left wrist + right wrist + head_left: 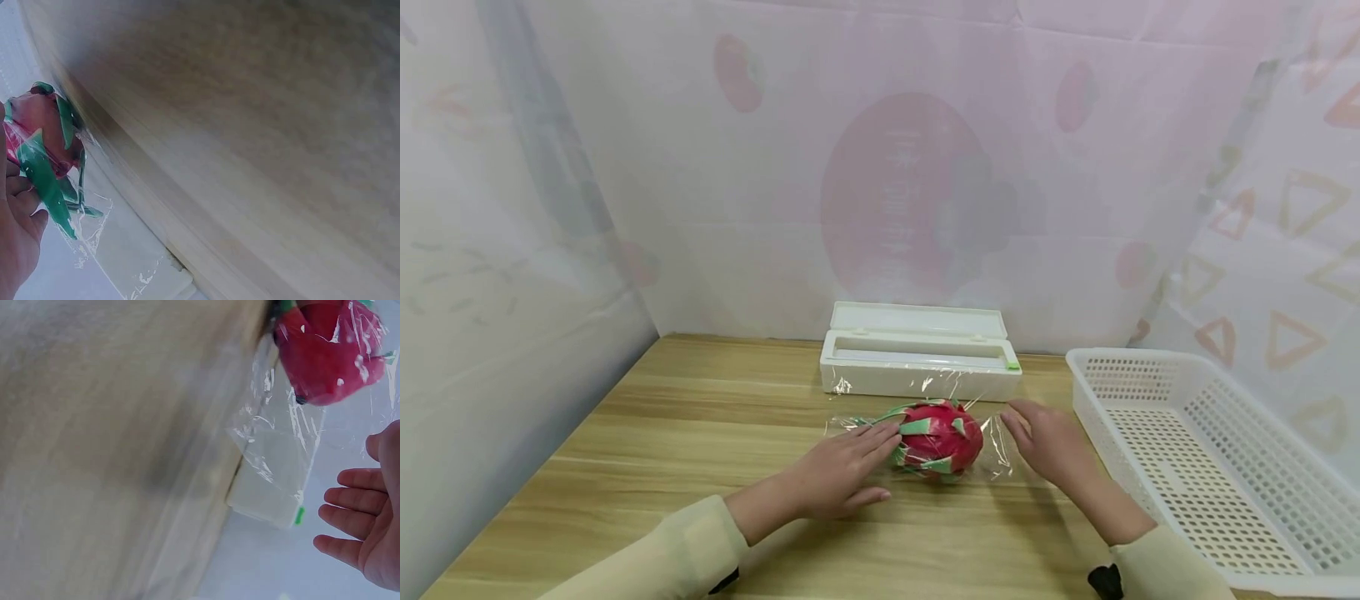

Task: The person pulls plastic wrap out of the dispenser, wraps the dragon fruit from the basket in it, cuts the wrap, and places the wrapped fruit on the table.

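A red dragon fruit (943, 437) with green scales lies on its side on the wooden table, under clear plastic wrap (998, 450) that spreads out past both ends. My left hand (838, 471) rests on the fruit's left end with its fingers extended; the left wrist view has those fingers against a green scale (44, 181). Just right of the wrap is my right hand (1051, 442). In the right wrist view its fingers (353, 500) are spread and relaxed, apart from the fruit and holding nothing.
Behind the fruit, against the back curtain, stands a white wrap dispenser box (917, 382) with its lid (917, 318) raised and a green tab at its right end. A white perforated plastic basket (1138, 354) sits at the right, close beside my right forearm.
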The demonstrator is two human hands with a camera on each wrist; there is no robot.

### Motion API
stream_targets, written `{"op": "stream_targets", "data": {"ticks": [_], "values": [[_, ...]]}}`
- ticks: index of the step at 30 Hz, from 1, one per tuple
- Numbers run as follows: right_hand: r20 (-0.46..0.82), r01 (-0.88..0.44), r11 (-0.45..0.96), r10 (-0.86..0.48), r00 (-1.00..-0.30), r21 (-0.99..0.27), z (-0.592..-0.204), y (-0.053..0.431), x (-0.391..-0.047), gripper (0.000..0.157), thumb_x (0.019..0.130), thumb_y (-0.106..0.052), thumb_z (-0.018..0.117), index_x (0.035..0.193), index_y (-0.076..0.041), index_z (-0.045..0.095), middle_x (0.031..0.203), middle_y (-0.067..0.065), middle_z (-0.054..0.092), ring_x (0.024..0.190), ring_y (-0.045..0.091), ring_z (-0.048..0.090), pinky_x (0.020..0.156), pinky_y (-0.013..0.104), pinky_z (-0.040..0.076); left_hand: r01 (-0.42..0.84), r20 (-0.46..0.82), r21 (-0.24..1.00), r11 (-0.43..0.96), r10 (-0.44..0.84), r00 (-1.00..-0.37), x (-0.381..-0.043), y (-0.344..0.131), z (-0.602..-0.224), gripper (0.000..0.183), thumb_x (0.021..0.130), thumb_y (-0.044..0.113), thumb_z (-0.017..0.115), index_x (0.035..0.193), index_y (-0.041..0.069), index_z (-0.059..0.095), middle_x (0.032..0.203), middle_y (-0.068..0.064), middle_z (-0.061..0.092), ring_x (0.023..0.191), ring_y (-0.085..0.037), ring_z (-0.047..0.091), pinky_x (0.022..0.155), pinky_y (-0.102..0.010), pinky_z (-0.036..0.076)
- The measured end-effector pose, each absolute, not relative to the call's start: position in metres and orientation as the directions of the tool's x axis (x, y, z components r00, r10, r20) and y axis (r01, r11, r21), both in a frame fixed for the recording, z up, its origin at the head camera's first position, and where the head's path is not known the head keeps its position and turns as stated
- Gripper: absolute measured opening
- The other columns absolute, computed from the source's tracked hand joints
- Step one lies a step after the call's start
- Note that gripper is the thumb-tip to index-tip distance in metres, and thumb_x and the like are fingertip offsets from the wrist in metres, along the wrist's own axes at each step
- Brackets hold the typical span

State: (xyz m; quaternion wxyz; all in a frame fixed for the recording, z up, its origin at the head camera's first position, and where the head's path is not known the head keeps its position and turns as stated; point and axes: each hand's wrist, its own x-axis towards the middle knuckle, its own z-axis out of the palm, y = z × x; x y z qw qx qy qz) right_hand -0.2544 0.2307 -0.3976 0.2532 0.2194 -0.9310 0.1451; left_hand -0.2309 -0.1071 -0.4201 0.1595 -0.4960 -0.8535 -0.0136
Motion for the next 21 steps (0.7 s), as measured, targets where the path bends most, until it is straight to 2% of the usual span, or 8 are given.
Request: {"op": "stream_targets", "data": {"ticks": [4, 11, 16, 21], "values": [[0.54, -0.476, 0.861, -0.319, -0.779, -0.179, -0.387, 0.234, -0.251, 0.028, 0.091, -0.021, 0.069, 0.11, 0.001, 0.068, 0.099, 0.019, 0.07, 0.082, 0.037, 0.069, 0.071, 0.051, 0.054, 0.856, 0.286, -0.12, 0.503, 0.843, -0.456, -0.231, -0.108, -0.42, 0.069, 0.099, 0.044, 0.052, 0.146, -0.004, 0.036, 0.153, -0.02, 0.032, 0.14, -0.031, 0.031, 0.111, -0.043, 0.031], [0.591, -0.506, 0.849, -0.33, -0.736, -0.155, -0.375, 0.236, -0.241, 0.033, 0.09, -0.019, 0.07, 0.113, 0.004, 0.066, 0.106, 0.021, 0.069, 0.089, 0.038, 0.068, 0.078, 0.051, 0.054, 0.848, 0.262, -0.094, 0.521, 0.835, -0.484, -0.231, -0.109, -0.419, 0.069, 0.099, 0.044, 0.051, 0.147, -0.004, 0.036, 0.153, -0.02, 0.031, 0.14, -0.031, 0.031, 0.111, -0.043, 0.03], [0.683, -0.61, 0.79, -0.41, -0.604, -0.065, -0.379, 0.232, -0.218, 0.037, 0.089, -0.021, 0.07, 0.114, 0.006, 0.066, 0.112, 0.022, 0.066, 0.102, 0.04, 0.064, 0.084, 0.053, 0.052, 0.849, 0.245, -0.084, 0.522, 0.836, -0.49, -0.229, -0.107, -0.418, 0.07, 0.1, 0.045, 0.05, 0.148, -0.003, 0.034, 0.155, -0.019, 0.029, 0.141, -0.032, 0.03, 0.112, -0.043, 0.029], [0.724, -0.715, 0.699, -0.509, -0.467, 0.03, -0.391, 0.222, -0.199, 0.05, 0.101, -0.04, 0.05, 0.113, 0.005, 0.068, 0.111, 0.022, 0.067, 0.1, 0.038, 0.065, 0.08, 0.052, 0.054, 0.843, 0.246, -0.104, 0.528, 0.835, -0.493, -0.229, -0.106, -0.418, 0.069, 0.1, 0.045, 0.049, 0.147, -0.004, 0.035, 0.155, -0.019, 0.029, 0.141, -0.031, 0.03, 0.112, -0.042, 0.029]]}}
